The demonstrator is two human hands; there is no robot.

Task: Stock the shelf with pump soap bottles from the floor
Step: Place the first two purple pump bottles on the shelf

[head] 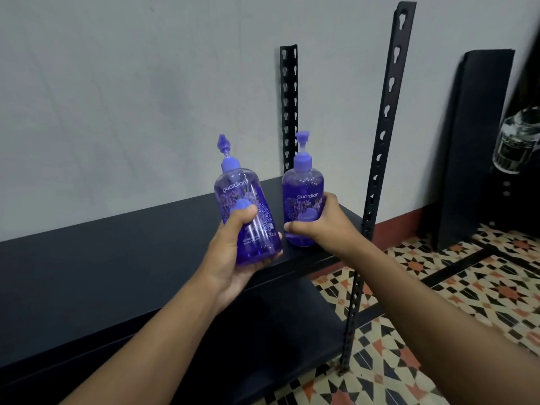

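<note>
Left bottle tilted over shelf; right bottle upright just beside.

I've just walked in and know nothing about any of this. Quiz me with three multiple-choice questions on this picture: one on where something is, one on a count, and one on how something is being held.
1. Where is the right bottle, gripped by the right hand?
A) on the patterned floor
B) at the right end of the shelf
C) at the shelf's far left

2. How many soap bottles are in view?
A) one
B) four
C) two

3. How is the left bottle, gripped by the left hand, held?
A) tilted
B) upside down
C) lying flat on its side

Answers:
1 B: its base is at the shelf's right end, near the slotted posts.
2 C: there is one purple bottle in each hand and no others.
3 A: its pump leans to the left, while the right bottle is upright.
</note>
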